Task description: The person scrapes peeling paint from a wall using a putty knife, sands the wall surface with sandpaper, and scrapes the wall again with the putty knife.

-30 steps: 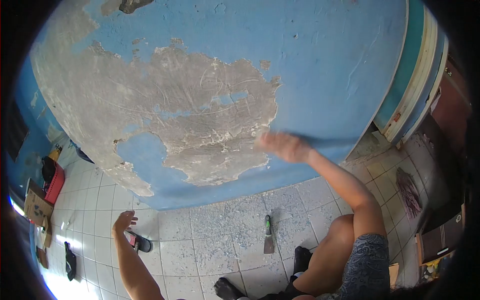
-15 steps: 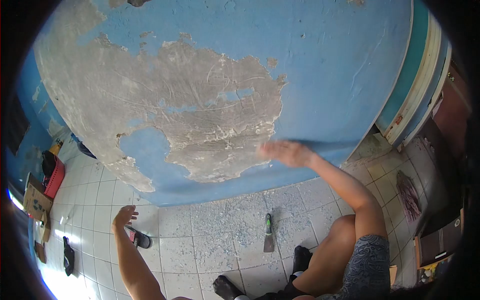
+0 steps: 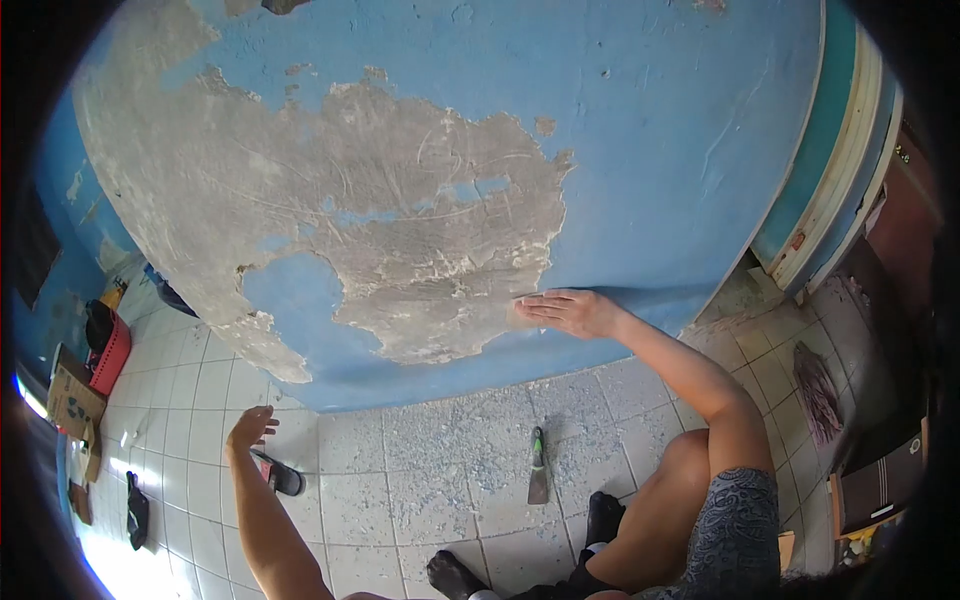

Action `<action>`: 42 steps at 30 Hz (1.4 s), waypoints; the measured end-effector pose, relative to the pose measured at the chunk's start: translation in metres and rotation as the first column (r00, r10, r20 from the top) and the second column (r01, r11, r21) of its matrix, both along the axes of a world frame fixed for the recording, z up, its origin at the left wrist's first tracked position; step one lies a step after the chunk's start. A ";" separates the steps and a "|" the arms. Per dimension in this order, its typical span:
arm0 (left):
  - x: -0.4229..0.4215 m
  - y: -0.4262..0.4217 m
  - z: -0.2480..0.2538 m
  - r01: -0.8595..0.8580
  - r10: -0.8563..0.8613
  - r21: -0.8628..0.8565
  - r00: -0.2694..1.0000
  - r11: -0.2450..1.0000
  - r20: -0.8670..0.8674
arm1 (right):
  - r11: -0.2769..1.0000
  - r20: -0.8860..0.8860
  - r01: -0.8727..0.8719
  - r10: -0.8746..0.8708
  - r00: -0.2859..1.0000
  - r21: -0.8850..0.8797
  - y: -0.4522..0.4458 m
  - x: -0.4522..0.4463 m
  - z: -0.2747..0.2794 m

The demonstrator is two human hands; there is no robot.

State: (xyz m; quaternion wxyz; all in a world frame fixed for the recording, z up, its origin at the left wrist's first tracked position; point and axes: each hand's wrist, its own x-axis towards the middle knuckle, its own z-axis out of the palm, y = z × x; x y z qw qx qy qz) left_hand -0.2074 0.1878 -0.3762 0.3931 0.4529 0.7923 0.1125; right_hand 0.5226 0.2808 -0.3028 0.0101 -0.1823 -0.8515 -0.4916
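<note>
By the flat right hand (image 3: 582, 313), a pale, half-hidden thing (image 3: 517, 314) was held on the wall (image 3: 680, 180). The left hand (image 3: 250, 430) was held open. A big grey patch (image 3: 400, 150) was bared; blue paint (image 3: 293, 288) was left in and around it. A scraper (image 3: 538, 487) was set on the floor (image 3: 350, 505).

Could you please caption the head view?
Bare right hand at a peeling blue wall, flat metal scraper on flake-strewn white tiles.

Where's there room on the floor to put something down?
The tiles between the dark slipper and the black bundle look bare. It's crowded below the peeling wall, where flakes lie around the scraper, and by the pink basket and cardboard box.
</note>
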 end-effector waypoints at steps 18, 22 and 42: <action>0.004 0.005 0.003 0.012 -0.012 -0.004 1.000 1.000 0.002 | 0.994 -0.174 0.086 -0.073 0.982 0.066 0.003 -0.014 0.050; 0.009 0.000 0.004 -0.005 0.005 -0.007 1.000 1.000 -0.012 | 0.998 -0.570 0.041 -0.059 0.820 -0.045 0.004 -0.027 0.078; -0.005 0.000 -0.002 -0.018 0.018 -0.004 1.000 1.000 -0.020 | 0.988 0.012 -0.021 0.023 1.000 -0.155 -0.003 0.003 0.000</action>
